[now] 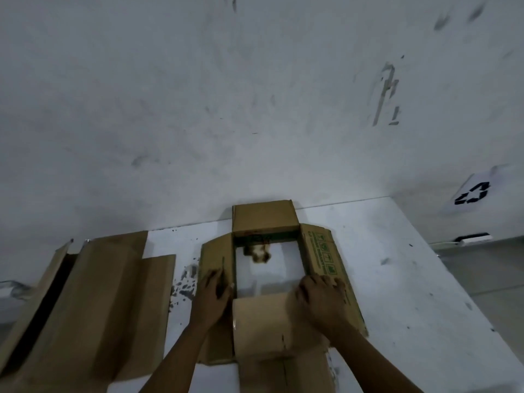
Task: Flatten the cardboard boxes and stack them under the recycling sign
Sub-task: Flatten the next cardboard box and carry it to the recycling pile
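Observation:
A brown cardboard box (323,251) stands open on a white table (402,279), its four flaps spread outward and the table showing through its open bottom. My left hand (211,293) presses flat on the left flap. My right hand (320,299) rests with bent fingers on the box's right rim, where the near flap meets the printed right flap. A second, larger cardboard box (96,302) lies collapsed at the left of the table. The recycling sign (472,194), a black arrow symbol on white paper, hangs low on the wall at the right.
A scuffed white wall (255,95) rises right behind the table. Dark specks (184,282) dot the tabletop between the two boxes. A white power strip (473,239) lies on the floor at the right, below the sign. Bare tabletop stretches right of the open box.

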